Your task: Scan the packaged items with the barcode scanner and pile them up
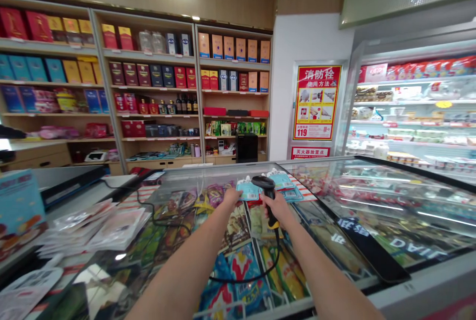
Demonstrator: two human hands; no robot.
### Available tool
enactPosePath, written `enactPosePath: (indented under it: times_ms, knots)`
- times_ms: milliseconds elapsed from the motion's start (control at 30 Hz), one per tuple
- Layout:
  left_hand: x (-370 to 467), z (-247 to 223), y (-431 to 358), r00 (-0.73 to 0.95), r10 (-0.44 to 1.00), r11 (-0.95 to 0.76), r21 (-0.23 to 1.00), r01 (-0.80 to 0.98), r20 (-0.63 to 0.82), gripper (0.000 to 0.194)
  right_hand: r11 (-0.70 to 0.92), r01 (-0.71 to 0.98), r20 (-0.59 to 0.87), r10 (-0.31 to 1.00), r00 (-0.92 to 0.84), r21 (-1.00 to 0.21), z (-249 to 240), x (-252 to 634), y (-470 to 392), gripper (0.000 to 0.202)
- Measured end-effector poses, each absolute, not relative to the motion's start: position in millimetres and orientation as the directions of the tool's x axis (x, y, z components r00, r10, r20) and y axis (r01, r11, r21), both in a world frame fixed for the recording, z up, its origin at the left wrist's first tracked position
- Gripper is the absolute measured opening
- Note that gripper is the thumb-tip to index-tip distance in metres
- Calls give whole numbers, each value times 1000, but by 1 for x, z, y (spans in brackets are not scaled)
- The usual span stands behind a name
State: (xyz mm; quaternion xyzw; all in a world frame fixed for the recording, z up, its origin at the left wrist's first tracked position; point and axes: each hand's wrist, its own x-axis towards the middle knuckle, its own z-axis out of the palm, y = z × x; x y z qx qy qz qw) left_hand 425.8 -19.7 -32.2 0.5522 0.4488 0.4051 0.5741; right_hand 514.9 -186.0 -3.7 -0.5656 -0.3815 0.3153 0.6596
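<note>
My right hand [278,207] is wrapped round the handle of a black and yellow barcode scanner [269,184], whose head points forward and left. Its black cable loops down over the freezer glass. Just to the left, my left hand [232,198] grips the left edge of a light blue packet [248,190] with a barcode on its lower right. More light blue packets [284,181] lie on the glass beyond the scanner. Beneath my arms, a glass-topped chest freezer [238,225] shows several colourful frozen packs.
Stacked flat packages [96,225] lie on the glass at left, beside a blue box [22,211]. A second freezer lid with a black handle strip [372,250] is at right. Shelves of boxed bottles [156,76] line the back wall; a lit refrigerated display [416,106] stands at right.
</note>
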Motion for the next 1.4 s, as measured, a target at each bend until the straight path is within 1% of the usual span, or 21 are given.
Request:
enactPosePath:
  times_ms: [67, 133, 233, 333, 533, 667, 800, 1000, 1133, 1200, 1400]
  knots:
    - [412, -35, -22, 227, 972, 73, 995, -65, -57, 17, 161, 12, 145, 851, 504, -987, -5, 514, -186, 31]
    - [398, -36, -22, 162, 986, 67, 972, -224, -31, 14, 139, 1, 122, 870, 478, -990, -6, 513, -186, 32]
    - [384, -34, -20, 104, 995, 52, 887, -459, -5, 10, 75, -21, 61, 918, 392, -997, -7, 509, -188, 33]
    - [383, -32, -18, 118, 992, 31, 845, -534, 39, 17, 48, -21, 38, 938, 346, -999, -7, 507, -190, 35]
    - [391, -36, -20, 206, 970, -7, 862, -506, 129, 29, 2, 8, 4, 940, 340, -1000, -3, 505, -194, 35]
    - [393, -37, -23, 238, 959, -19, 872, -489, 154, 31, -35, 53, -16, 946, 323, -998, -4, 504, -195, 34]
    - [393, -39, -23, 236, 962, -14, 887, -461, 138, 29, -34, 65, -12, 950, 313, -997, -7, 504, -194, 34]
    - [394, -46, -16, 237, 960, -24, 888, -459, 149, 32, -37, 38, -24, 950, 312, -999, -6, 504, -194, 36]
    - [396, -49, -14, 198, 968, -55, 897, -438, 156, 30, -45, 58, -25, 949, 313, -997, -6, 504, -195, 37]
    - [396, -48, -17, 178, 974, -45, 894, -446, 138, 28, -43, 66, -20, 948, 319, -997, -7, 503, -195, 36]
    - [382, -31, -35, 186, 982, 85, 878, -472, 6, 28, -39, 82, -13, 955, 297, -996, -10, 498, -196, 37]
